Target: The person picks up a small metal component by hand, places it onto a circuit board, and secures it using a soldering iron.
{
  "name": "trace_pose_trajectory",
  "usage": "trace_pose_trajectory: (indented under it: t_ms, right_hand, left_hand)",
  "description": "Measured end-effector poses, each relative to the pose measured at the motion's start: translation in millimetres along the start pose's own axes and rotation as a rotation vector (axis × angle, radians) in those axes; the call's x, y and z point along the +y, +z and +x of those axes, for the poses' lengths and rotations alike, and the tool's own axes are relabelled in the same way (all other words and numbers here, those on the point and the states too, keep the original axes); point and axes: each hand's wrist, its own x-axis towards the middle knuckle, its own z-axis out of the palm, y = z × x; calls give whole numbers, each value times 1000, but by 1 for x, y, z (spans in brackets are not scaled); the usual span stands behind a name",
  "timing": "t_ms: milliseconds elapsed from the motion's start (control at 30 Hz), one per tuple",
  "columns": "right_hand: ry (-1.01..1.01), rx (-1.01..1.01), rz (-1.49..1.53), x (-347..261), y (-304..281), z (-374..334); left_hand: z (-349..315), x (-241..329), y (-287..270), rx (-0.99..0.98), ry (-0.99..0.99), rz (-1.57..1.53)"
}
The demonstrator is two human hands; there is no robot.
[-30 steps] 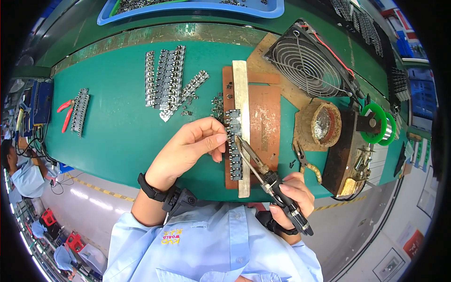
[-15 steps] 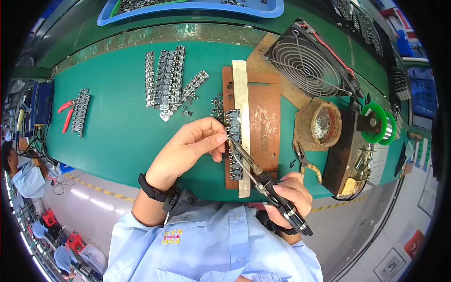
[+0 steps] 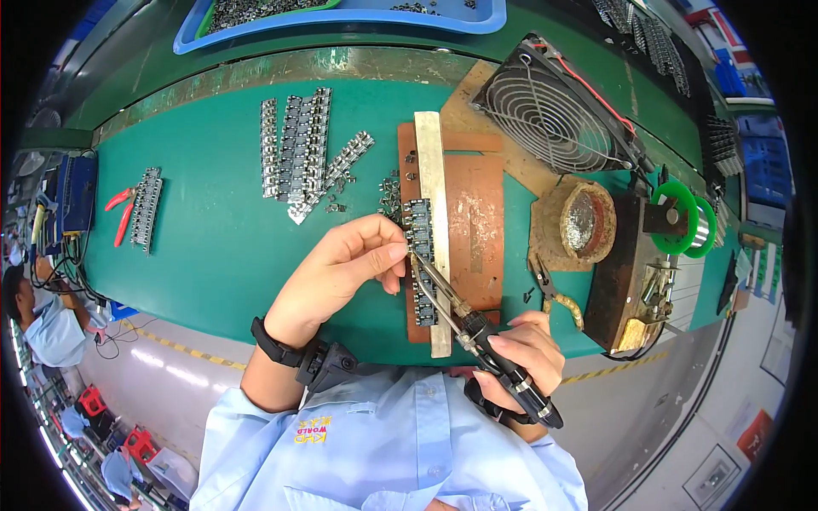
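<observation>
My right hand (image 3: 528, 358) grips a black-handled soldering iron (image 3: 486, 334) with a thin metal tube running alongside its shaft. Its tip meets the left edge of a strip of small circuit boards (image 3: 420, 220), right by my left fingertips. My left hand (image 3: 345, 260) is closed in a pinch at that same edge; whatever sits between thumb and finger is too small to make out. The strip lies along a pale bar (image 3: 433, 162) on a brown board (image 3: 477, 204). Small dark parts (image 3: 390, 196) are heaped just beyond my left fingers.
More circuit board strips (image 3: 298, 145) lie to the left, with red-handled pliers (image 3: 126, 213) farther left. On the right are a fan (image 3: 550, 111), a round solder-stained dish (image 3: 588, 223), pliers (image 3: 550, 289) and a green solder spool (image 3: 677, 220). A blue tray (image 3: 341, 24) stands at the back.
The whole scene has shifted slightly leftward in the picture. Both hands and the soldering iron's tip stay at nearly the same spot on the strip.
</observation>
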Motion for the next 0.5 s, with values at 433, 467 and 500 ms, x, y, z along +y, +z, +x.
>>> trace_pose_trajectory:
  t_ms: [433,467,500]
  right_hand:
    - [251,612,-131,8,8,-64]
    - [247,613,-133,8,7,-63]
    - [298,590,-219,10,6,-61]
  left_hand:
    - [2,-3,0,-20,24,-12]
    - [1,-3,-1,-23,26,-18]
    - [1,-4,-1,-24,29,-16]
